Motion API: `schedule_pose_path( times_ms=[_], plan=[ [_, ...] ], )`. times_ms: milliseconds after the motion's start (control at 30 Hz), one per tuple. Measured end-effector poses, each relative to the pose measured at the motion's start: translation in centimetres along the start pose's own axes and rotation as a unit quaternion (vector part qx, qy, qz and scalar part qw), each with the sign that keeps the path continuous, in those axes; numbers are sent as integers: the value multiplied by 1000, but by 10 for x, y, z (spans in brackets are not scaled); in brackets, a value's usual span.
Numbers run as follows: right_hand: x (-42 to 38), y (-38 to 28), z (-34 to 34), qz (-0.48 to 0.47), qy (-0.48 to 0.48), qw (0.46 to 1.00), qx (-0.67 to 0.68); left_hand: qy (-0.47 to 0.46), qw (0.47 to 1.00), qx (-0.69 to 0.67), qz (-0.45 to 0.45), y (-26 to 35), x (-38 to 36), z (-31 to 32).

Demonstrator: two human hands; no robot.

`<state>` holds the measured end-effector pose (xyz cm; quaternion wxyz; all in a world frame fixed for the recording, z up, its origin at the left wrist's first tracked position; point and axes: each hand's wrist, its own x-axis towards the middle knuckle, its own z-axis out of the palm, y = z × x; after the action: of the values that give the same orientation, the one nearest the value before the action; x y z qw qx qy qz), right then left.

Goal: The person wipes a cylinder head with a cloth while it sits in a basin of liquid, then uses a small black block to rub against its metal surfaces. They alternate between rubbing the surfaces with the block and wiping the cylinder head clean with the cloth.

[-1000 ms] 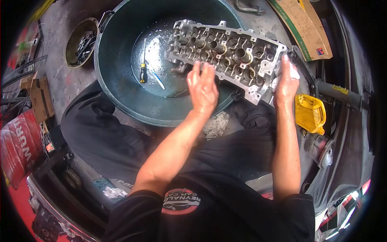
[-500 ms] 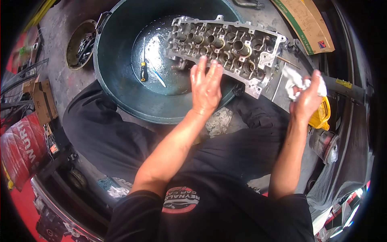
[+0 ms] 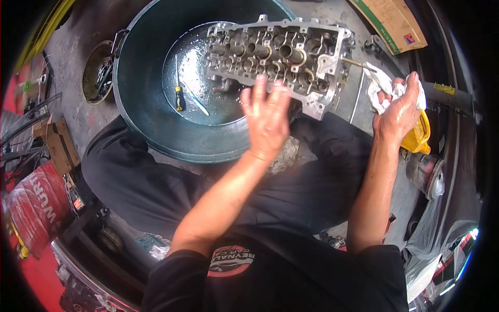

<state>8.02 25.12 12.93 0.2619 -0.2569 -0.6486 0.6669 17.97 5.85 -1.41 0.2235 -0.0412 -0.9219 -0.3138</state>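
Cylinder head (image 3: 275,57), bare aluminium with rows of round bores, lies across the far rim of a large dark green basin (image 3: 140,125), at about twelve o'clock from the person's seated legs. Its right end overhangs the rim toward one o'clock.

Left hand (image 3: 267,117) is spread flat, fingers apart and straight, fingertips touching the near edge of the casting; it grips nothing. Right hand (image 3: 400,112), at two o'clock and clear of the casting, is closed around a crumpled white rag (image 3: 378,86).

Judging from this, wiping goes best with the flat hand steadying the casting against the rim so it cannot slide, and the rag pushed into the bores rather than only over the top.

Inside the basin, at eleven o'clock, a small screwdriver (image 3: 178,93) lies in shallow liquid. A yellow container (image 3: 418,136) sits just beyond the right hand, partly hidden by it.
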Motion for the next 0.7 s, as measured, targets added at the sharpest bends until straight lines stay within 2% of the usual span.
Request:
schedule_pose_path(
  times_ms=[33,67,167,200,233,300,333,367,433,567,600,700],
  plan=[
    [-3,-1,0,-2,-1,1000,-2,8,999,-34,20,13,-1,-3],
    [-3,-1,0,-17,0,1000,-9,24,999,-8,35,2,-3,2],
    [0,-5,-5,-23,33,999,-9,-5,997,32,-65,-37,-14,12],
    [3,-4,-8,-18,58,998,-23,1,999,22,-39,-27,-11,10],
    [6,-2,-7,-21,53,998,-20,-51,998,20,-31,1,3,-5],
    [4,0,-12,-21,49,998,-20,-5,998,-39,44,17,-2,-4],
    [2,0,-12,-15,44,999,-23,5,999,-15,46,4,-5,-2],
    [1,-1,-15,28,29,999,-16,14,1000,12,10,-15,-11,6],
    [7,10,-23,93,-21,995,33,-6,999,15,-28,-17,-2,-3],
    [9,27,-26,105,-72,992,16,0,997,-62,56,26,0,-6],
    [5,24,-22,127,-45,991,4,-7,998,-35,61,16,-2,-5],
    [-5,24,-10,129,-7,991,-25,-11,1000,14,-24,-2,1,-2]
  ],
)
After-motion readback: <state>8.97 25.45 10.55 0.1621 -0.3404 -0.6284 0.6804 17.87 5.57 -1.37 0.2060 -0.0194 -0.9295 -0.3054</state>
